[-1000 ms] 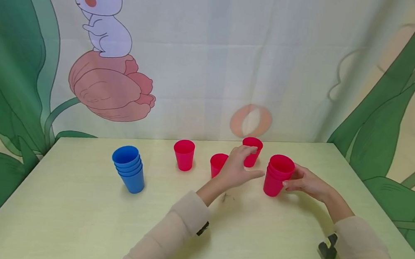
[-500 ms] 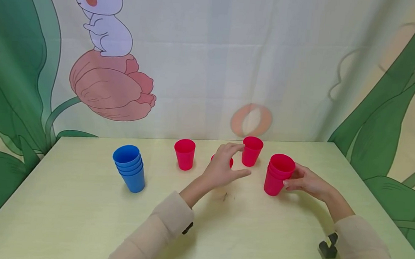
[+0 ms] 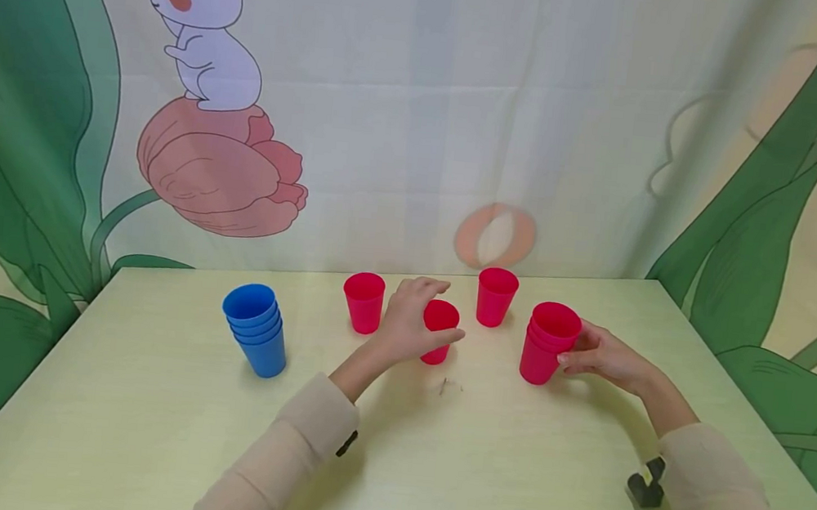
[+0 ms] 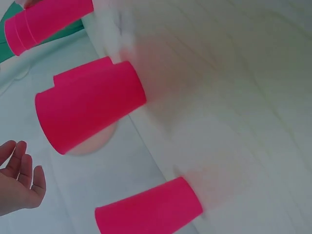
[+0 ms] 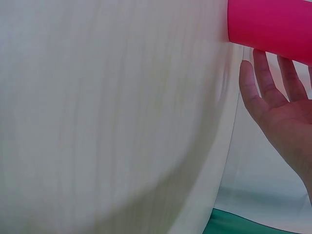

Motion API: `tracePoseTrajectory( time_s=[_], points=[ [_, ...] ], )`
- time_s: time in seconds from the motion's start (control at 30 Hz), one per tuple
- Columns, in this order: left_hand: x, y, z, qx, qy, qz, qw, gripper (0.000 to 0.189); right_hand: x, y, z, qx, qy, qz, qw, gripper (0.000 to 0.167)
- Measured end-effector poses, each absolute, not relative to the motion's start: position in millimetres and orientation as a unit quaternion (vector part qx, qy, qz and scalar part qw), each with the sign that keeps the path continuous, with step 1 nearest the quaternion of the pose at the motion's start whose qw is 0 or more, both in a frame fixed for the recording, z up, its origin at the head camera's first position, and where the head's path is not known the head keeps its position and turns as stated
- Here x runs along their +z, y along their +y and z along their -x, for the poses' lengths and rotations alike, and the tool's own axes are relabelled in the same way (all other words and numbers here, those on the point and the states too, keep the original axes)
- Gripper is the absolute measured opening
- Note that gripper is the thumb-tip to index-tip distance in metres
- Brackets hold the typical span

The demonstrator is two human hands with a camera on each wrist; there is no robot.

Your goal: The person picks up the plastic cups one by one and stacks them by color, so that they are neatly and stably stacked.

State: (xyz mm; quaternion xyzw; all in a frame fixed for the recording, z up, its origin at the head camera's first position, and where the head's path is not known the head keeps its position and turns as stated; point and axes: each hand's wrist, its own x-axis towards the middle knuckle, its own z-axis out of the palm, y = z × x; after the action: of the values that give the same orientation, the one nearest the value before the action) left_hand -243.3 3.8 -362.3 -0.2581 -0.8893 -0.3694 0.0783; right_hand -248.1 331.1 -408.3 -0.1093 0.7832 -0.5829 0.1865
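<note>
My left hand [image 3: 411, 321], thumb and fingers spread, hovers over the table by a single red cup [image 3: 439, 336] and partly overlaps it in the head view. In the left wrist view, that hand [image 4: 22, 180] has nothing between its fingers. My right hand [image 3: 609, 358] holds the right side of a stack of red cups [image 3: 547, 350], thumb in front and fingers behind. Its fingers meet the red wall of the stack [image 5: 273, 27] in the right wrist view. Two more single red cups, one at left [image 3: 364, 304] and one farther back [image 3: 496, 298], stand upright.
A leaning-looking stack of blue cups [image 3: 257, 329] stands at the left of the pale table [image 3: 490, 476]. Behind the table hangs a curtain [image 3: 392, 122] printed with a rabbit and plants. A small dark mark [image 3: 444, 386] shows on the tabletop.
My left hand has moved left, away from the red stack, uncovering more of the middle red cup. My right hand and the stack stay in place.
</note>
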Motion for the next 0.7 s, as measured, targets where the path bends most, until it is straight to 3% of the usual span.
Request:
tracePoseTrajectory(
  time_s=[0.47,0.7],
  points=[
    [-383,-5,266,-0.356,-0.916,0.184,0.001,0.070,-402,330,247,-0.574,0.789,0.111,0.188,0.069],
    [-388,-7,271,-0.364,-0.916,0.170,-0.020,0.067,-400,329,246,-0.562,0.802,0.128,0.153,0.072]
  ],
)
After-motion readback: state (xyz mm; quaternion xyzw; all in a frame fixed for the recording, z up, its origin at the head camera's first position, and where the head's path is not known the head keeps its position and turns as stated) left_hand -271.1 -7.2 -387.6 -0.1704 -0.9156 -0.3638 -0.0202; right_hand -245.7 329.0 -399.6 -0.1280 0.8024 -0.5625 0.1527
